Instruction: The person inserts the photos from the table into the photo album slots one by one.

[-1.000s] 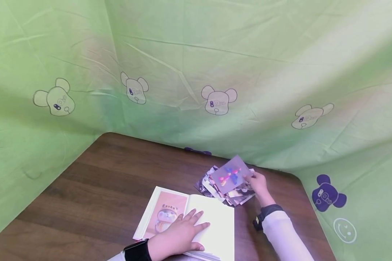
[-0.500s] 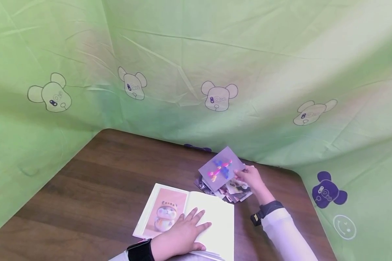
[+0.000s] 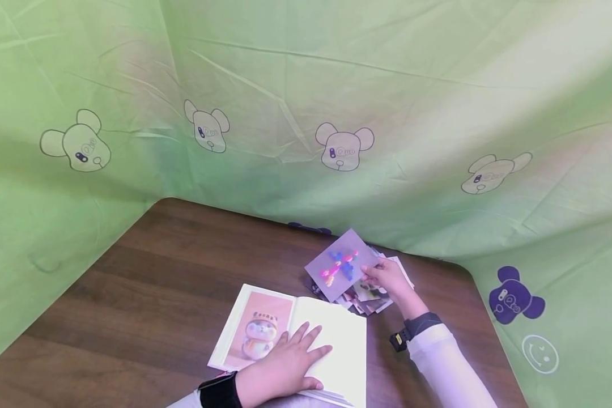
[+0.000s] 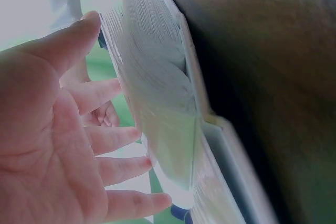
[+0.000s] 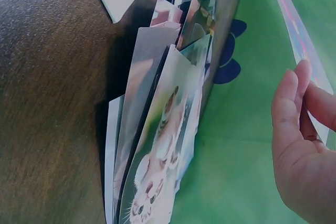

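A photo album (image 3: 344,345) lies spread on the table, a pink picture with a cartoon figure on its left page and a plain white page on its right. My left hand (image 3: 285,362) rests on it near the fold, fingers straight and spread. In the left wrist view the thick page edges of the album (image 4: 149,51) stand beside that palm (image 4: 58,145). With thumb and fingers my right hand (image 3: 391,280) pinches the right corner of a greyish photo card (image 3: 339,269) with a pink and blue shape. It is raised over a loose pile of photo cards (image 5: 157,140).
Brown wood table (image 3: 148,283) stretches to the left of the album. A green cloth curtain (image 3: 265,113) with printed bear heads hangs along the back and sides. The photo pile (image 3: 372,297) lies close to the table's back edge, just beyond the album.
My right hand has moved left, lifting the pinched photo card off the pile, and more of the pile shows behind it. My left hand stays on the album.
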A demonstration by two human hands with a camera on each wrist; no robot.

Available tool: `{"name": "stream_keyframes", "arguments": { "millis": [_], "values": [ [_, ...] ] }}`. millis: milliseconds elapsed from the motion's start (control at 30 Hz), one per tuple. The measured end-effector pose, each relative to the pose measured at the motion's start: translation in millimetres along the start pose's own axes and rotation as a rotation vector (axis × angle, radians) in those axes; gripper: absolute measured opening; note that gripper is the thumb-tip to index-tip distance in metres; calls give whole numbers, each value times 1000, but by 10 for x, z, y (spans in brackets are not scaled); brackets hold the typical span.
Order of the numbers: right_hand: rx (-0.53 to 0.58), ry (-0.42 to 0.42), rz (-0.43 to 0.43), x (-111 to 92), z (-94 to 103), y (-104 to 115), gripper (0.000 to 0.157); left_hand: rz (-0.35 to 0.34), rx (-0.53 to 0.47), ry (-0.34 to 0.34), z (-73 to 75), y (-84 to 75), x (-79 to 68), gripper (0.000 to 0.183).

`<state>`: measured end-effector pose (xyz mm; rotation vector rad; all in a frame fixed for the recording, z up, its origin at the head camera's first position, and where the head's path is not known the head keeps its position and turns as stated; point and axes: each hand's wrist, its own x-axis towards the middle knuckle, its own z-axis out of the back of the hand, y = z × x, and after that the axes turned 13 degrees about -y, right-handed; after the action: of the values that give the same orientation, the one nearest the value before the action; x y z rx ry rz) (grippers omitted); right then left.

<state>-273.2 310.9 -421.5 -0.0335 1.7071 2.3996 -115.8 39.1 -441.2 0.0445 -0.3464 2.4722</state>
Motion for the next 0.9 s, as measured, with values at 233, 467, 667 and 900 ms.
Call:
{"name": "stream_keyframes", "arguments": {
  "millis": [233, 467, 667, 900],
  "values": [
    [12, 0, -10, -10, 12, -18, 39, -7, 6, -7, 6, 4, -11, 66],
    [23, 5, -8, -17, 9, -34, 32, -9, 9, -10, 1, 7, -17, 65],
    [17, 3, -9, -30, 6, -28, 32, -13, 17, -12, -3, 6, -22, 65],
    [39, 17, -23, -29, 2, -32, 31, -14, 14, -12, -6, 4, -24, 65]
  ]
}}
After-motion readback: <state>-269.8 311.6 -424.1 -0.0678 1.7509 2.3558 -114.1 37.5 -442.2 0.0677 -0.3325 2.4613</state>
